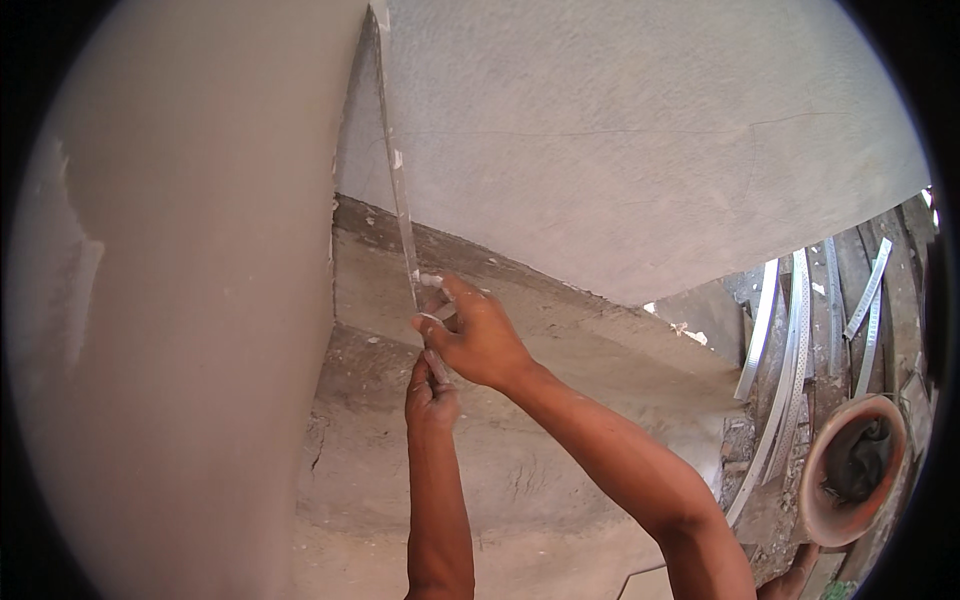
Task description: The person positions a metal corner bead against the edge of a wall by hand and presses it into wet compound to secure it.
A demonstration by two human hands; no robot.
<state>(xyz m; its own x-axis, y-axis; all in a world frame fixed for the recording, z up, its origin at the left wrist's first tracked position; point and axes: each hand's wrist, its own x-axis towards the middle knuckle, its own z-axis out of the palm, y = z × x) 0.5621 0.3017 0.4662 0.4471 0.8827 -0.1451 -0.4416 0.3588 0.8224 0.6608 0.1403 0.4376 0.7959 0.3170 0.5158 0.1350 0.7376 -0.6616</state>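
Forearms [610, 450] raised, right hand [482, 335] pinches a thin strip [401, 202], left hand [432, 400] below.

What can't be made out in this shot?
All in the head view:
Lower end of the strip: hidden among the fingers of the right hand and left hand.
Its upper end: at the top edge, possibly cut off.
Dark lump in the bucket: too blurred to identify.

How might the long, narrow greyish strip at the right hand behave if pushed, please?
The greyish strip is probably light, being narrow; it seems fairly stiff, running nearly straight above the right hand, though its slender length might flex.
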